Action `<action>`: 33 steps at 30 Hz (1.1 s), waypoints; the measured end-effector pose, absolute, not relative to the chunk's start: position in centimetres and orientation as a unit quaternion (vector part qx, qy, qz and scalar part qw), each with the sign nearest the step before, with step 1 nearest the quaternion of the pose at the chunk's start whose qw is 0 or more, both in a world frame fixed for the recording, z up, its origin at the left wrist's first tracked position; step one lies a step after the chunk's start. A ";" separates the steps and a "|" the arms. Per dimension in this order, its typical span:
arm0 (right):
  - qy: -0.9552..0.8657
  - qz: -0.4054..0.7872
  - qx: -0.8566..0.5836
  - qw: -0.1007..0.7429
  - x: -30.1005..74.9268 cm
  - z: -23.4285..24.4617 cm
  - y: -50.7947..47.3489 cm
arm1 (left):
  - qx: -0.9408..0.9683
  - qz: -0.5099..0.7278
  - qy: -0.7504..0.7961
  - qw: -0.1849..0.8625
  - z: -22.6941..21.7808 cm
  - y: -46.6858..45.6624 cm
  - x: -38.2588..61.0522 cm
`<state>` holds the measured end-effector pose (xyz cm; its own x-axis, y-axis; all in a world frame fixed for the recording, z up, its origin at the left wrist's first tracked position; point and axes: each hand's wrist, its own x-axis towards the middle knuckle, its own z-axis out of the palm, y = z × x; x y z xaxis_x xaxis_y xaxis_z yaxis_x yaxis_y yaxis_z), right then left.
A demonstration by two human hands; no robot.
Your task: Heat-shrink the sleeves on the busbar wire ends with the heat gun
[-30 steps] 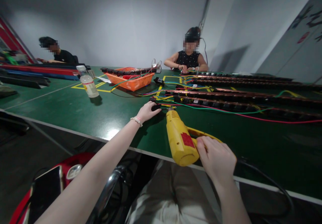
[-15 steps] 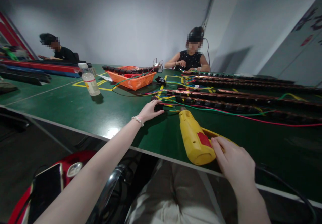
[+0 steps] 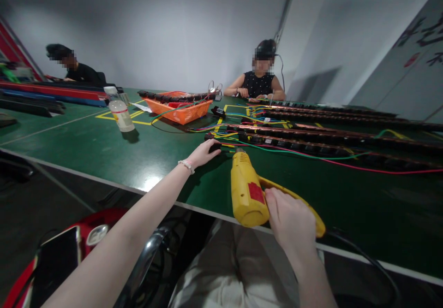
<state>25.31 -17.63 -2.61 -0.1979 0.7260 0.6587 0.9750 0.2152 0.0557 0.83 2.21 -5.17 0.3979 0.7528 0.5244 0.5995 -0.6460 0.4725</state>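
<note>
The yellow heat gun (image 3: pixel 247 192) with a red patch is in my right hand (image 3: pixel 292 216), whose fingers are wrapped round its handle. Its metal nozzle points away from me, close to several thin wires with yellow and green sections (image 3: pixel 227 146). My left hand (image 3: pixel 203 153) pinches a small black piece (image 3: pixel 215 147), apparently a connector, from which these wires come out. Part of that piece is hidden by my fingers. Beyond the nozzle lie long dark strips (image 3: pixel 297 144) with copper-coloured edges and coloured leads.
An orange basket (image 3: pixel 180 113) holding dark parts stands beyond my left hand, with a plastic bottle (image 3: pixel 122 114) to its left. Across the green table (image 3: pixel 104 156) a person (image 3: pixel 258 84) handles small parts; another person (image 3: pixel 82 73) sits far left. A black cord (image 3: pixel 363 248) trails from the heat gun.
The heat gun has shifted left in my right hand, so its nozzle is nearer my left hand and the wires. The left hand keeps its grip; the view has moved slightly.
</note>
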 end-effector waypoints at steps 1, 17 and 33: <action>-0.737 -0.236 -0.574 0.268 24.8 -2.6 -17.8 | 0.833 0.364 0.403 0.107 -5.2 2.2 0.8; -0.752 -0.194 -0.554 0.300 24.0 -2.8 -17.7 | 0.838 0.348 0.401 0.125 -4.9 1.9 0.4; -0.682 -0.288 -0.619 0.262 29.9 -4.4 -16.2 | 0.837 0.363 0.384 0.143 -5.3 1.9 0.3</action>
<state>29.89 -16.23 -4.43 -0.0964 0.6933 0.7141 0.9953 0.0683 0.0681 0.32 1.92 -5.35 0.4412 0.7463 0.4984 0.5383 -0.6644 0.5184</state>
